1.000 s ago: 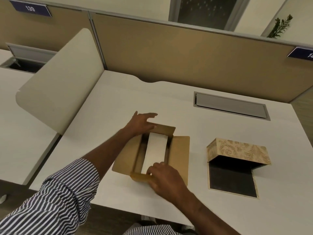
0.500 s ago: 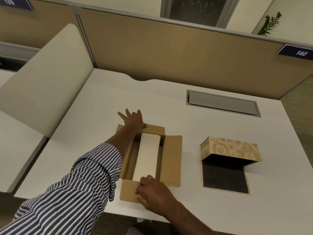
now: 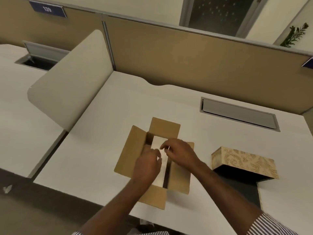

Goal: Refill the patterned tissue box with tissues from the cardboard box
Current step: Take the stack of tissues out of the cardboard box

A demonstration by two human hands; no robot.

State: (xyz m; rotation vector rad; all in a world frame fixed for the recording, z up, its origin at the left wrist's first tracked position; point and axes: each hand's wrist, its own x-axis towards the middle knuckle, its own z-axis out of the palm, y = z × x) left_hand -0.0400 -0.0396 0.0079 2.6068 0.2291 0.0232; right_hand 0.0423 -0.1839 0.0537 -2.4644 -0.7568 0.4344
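An open cardboard box (image 3: 133,150) lies on the white desk (image 3: 101,133) with its flaps spread flat. Inside it shows a white tissue stack (image 3: 158,141), mostly hidden by my hands. My left hand (image 3: 147,165) curls its fingers down on the stack's left side. Just beside it, my right hand (image 3: 180,154) pinches the stack's top with thumb and forefinger. To the right stands the patterned tissue box (image 3: 243,161), beige with gold scrolls, tilted up off its dark base panel (image 3: 240,187).
A grey cable hatch (image 3: 238,114) is set into the desk behind the patterned box. A cream side divider (image 3: 71,85) rises at the left and a tan partition wall (image 3: 186,61) runs along the back. The desk's near edge is just under my forearms.
My left hand has come back from the far flap to the middle of the box. My right hand has moved from the near flap up onto the tissue stack. The flaps now lie open.
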